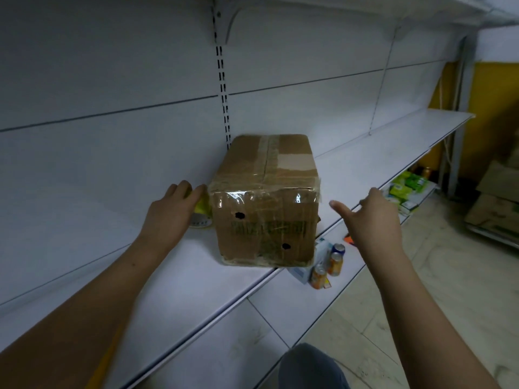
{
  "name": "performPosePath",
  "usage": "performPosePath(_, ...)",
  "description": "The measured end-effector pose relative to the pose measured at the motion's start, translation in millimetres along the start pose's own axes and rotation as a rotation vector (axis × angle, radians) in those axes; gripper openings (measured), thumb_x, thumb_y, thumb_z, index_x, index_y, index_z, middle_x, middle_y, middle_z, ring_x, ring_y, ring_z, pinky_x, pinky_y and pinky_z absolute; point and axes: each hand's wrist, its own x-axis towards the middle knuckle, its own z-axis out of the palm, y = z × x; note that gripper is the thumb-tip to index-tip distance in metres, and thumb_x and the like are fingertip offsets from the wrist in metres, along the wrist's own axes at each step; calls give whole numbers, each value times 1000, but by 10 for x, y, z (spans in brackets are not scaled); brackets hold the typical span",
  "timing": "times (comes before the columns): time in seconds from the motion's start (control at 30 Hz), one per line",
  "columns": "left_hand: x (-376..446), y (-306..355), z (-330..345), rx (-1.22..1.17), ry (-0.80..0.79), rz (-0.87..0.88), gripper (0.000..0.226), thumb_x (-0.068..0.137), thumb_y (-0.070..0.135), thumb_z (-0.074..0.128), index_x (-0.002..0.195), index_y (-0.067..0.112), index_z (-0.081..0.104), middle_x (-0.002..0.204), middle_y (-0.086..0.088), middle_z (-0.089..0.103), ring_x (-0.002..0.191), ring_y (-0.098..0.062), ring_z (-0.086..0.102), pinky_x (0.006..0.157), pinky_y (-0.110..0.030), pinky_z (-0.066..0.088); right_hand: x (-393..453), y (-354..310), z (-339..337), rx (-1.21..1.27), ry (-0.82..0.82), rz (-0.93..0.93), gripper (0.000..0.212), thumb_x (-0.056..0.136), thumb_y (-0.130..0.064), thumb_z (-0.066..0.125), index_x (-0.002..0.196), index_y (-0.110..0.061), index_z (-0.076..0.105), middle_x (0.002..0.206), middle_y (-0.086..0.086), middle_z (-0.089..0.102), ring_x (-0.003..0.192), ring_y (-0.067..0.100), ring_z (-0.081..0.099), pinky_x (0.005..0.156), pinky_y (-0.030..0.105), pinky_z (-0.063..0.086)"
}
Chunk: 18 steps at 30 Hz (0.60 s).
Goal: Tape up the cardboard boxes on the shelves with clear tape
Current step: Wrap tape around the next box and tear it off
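Observation:
A brown cardboard box (265,209) stands on the white shelf (168,276), its near end at the shelf's front edge. Clear tape runs along its top seam and across its near upper edge. My left hand (171,211) rests on a tape roll (200,213) just left of the box, fingers curved over the roll's top. My right hand (373,211) hovers in the air to the right of the box, fingers spread, touching nothing.
On the lower shelf below the box stand three drink cans (328,265) and a white carton (302,272). Green packs (407,189) lie further right. Flattened cardboard (494,197) leans at the far right. The shelf's back panel is close behind the box.

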Motion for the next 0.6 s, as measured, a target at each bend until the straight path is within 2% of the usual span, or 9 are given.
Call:
performPosePath(0.03, 13, 10, 13, -5, 2, -6, 72, 63, -1, 84, 128, 12, 57, 102, -16, 55, 89, -36, 57, 45, -28, 39, -60, -15, -25, 49, 140, -90, 55, 92, -44, 66, 127, -2, 56, 113, 15, 69, 104, 30, 64, 78, 37, 49)
performPosePath(0.1, 29, 10, 28, -4, 7, -5, 73, 60, -4, 83, 127, 11, 56, 100, -18, 55, 87, -37, 58, 44, -28, 38, -217, -189, -18, 166, 372, -499, 32, 98, -24, 59, 126, -7, 63, 117, 9, 70, 109, 23, 62, 97, 34, 45)
performPosePath(0.17, 49, -19, 64, 14, 1, 15, 78, 58, -4, 84, 128, 12, 52, 100, -18, 56, 86, -38, 58, 44, -28, 38, -214, -310, 192, 162, 301, -818, 30, 101, -21, 50, 122, -7, 67, 119, 9, 69, 113, 22, 60, 109, 33, 38)
performPosePath(0.23, 62, -60, 84, 10, -8, 10, 80, 61, 3, 87, 131, 16, 49, 103, -16, 56, 90, -37, 58, 46, -28, 37, -42, -277, 428, 157, 134, -838, 36, 104, -26, 42, 126, -8, 65, 127, 10, 65, 120, 25, 57, 114, 27, 31)
performPosePath(0.3, 54, -74, 52, -6, 11, -16, 81, 65, 8, 88, 133, 20, 45, 106, -14, 57, 93, -36, 59, 48, -29, 38, 172, -96, 534, 198, 98, -842, 38, 106, -26, 38, 124, -5, 65, 126, 12, 63, 120, 26, 54, 115, 20, 26)
performPosePath(0.37, 74, -1, -23, -37, 85, 19, 75, 67, 4, 81, 132, 16, 47, 103, -16, 58, 89, -38, 60, 55, -35, 45, 393, 116, 495, 204, 58, -877, 38, 106, -24, 37, 122, -4, 65, 125, 13, 64, 119, 27, 54, 115, 20, 23)
performPosePath(0.43, 118, 183, -133, -89, 118, 133, 59, 75, 11, 62, 132, 10, 50, 100, -17, 58, 84, -39, 58, 71, -41, 45, 635, 266, 374, 168, -14, -864, 37, 106, -24, 37, 124, -8, 65, 127, 11, 64, 122, 28, 54, 117, 25, 23)
performPosePath(0.5, 169, 418, -205, -122, 113, 213, 62, 75, 20, 44, 134, 4, 51, 102, -17, 55, 88, -36, 52, 78, -41, 39, 874, 324, 217, -25, -8, -790, 37, 105, -25, 37, 129, -15, 63, 134, 7, 62, 133, 30, 48, 122, 37, 18)
performPosePath(0.6, 249, 697, -206, -219, 123, 192, 60, 84, 27, 45, 139, 3, 48, 107, -16, 51, 96, -33, 48, 83, -41, 42, 852, 91, 137, -371, 104, -661, 44, 100, -17, 39, 142, -17, 52, 153, 6, 44, 147, 28, 28, 124, 48, 8)
